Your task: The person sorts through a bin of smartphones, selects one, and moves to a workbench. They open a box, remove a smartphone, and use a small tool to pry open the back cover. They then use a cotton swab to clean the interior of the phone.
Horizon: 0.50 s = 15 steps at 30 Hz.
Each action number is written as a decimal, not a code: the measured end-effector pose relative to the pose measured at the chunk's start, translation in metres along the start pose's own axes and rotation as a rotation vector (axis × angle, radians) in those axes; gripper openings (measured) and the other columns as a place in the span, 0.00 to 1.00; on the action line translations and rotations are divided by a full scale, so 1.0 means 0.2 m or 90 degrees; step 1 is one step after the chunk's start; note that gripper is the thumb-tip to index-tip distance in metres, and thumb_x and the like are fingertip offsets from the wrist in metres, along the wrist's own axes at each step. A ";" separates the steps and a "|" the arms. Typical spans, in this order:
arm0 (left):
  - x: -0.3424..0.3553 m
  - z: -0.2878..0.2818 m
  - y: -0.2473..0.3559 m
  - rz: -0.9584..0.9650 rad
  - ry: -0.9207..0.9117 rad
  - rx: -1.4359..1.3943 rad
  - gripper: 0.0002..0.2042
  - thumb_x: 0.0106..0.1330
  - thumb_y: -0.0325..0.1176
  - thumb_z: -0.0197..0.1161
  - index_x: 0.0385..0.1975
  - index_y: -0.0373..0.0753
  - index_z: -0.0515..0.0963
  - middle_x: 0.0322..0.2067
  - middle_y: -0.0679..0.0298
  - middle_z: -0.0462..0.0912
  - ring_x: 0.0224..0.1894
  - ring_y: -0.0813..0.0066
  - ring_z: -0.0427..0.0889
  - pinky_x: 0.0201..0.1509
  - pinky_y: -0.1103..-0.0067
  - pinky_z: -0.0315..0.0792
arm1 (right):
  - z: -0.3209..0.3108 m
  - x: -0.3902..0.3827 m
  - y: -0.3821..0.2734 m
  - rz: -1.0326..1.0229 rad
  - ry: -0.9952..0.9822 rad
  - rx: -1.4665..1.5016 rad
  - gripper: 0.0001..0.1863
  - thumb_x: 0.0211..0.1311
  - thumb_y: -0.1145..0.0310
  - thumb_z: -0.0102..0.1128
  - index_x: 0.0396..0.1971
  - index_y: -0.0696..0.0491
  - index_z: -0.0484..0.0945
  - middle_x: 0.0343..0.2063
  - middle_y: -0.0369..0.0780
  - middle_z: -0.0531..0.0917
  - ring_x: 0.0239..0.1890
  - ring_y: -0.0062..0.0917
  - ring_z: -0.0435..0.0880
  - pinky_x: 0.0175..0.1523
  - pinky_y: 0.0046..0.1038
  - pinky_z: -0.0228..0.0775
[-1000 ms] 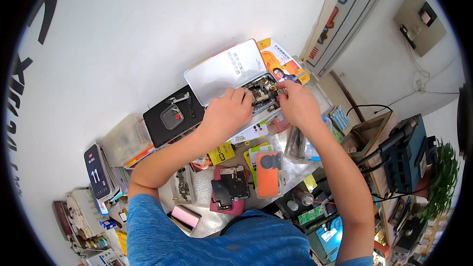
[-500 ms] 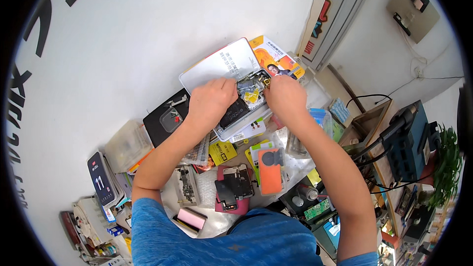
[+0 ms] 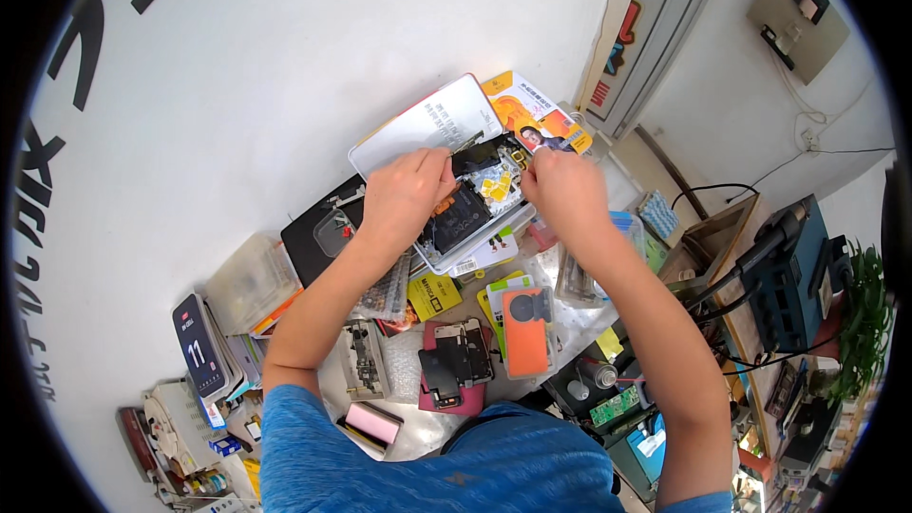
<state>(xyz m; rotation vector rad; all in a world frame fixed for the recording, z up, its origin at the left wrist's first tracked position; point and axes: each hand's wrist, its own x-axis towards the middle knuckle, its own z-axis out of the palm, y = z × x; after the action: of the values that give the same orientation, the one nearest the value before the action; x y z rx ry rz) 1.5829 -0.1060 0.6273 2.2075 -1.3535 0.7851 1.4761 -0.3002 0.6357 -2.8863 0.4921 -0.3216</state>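
A dark strip [image 3: 475, 160] now spans the tin [image 3: 480, 245] at its far side, and more of the black battery [image 3: 460, 221] shows than half a second ago. From the left: the clear box [image 3: 249, 283], then the black slab [image 3: 306, 245] carrying a small tray [image 3: 332, 233] of red bits, close by the left forearm, so that arm wants to stay tucked in. Here's the left hand [image 3: 408, 195], fingers bunched over the tin's far left side, at the strip's end; whether it truly grips, can't tell. Beyond it the pale lid [image 3: 418, 128] fences off the far side. Mid-scene, the tin's parts crowd together, battery near left, yellow-patched plate [image 3: 498, 186] to its right. Good form here: lift one piece at a time by its edges, straight up, no pressure on the battery. Right hand [image 3: 568, 192], curled too, at the tin's right end; fingertips hidden, so its hold can't be told. The yellow box [image 3: 546, 119] hems it in on the far side, and the freest room is overhead.
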 end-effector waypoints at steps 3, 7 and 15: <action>-0.01 0.00 0.00 -0.009 0.013 -0.009 0.08 0.55 0.24 0.66 0.35 0.36 0.80 0.26 0.62 0.82 0.26 0.66 0.83 0.28 0.74 0.77 | -0.02 -0.01 0.00 0.028 0.022 0.113 0.08 0.56 0.67 0.59 0.27 0.58 0.79 0.24 0.49 0.84 0.31 0.40 0.86 0.35 0.39 0.79; -0.02 0.01 -0.01 -0.010 0.052 -0.016 0.07 0.56 0.24 0.66 0.34 0.36 0.80 0.26 0.61 0.82 0.25 0.65 0.82 0.27 0.74 0.76 | 0.02 0.01 0.01 0.003 0.087 0.151 0.06 0.55 0.70 0.61 0.28 0.57 0.81 0.27 0.48 0.85 0.33 0.38 0.87 0.36 0.39 0.80; -0.02 0.01 0.01 -0.026 0.067 -0.036 0.07 0.56 0.23 0.66 0.34 0.36 0.79 0.26 0.60 0.82 0.25 0.64 0.82 0.27 0.73 0.76 | 0.01 0.09 -0.03 0.047 -0.113 -0.024 0.08 0.53 0.71 0.60 0.28 0.59 0.84 0.31 0.49 0.86 0.36 0.41 0.87 0.41 0.39 0.80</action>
<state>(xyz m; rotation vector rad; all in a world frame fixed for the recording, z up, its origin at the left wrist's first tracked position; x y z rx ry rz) 1.5811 -0.1057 0.6226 2.1124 -1.2616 0.8263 1.4946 -0.2996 0.6384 -2.8880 0.5757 -0.0451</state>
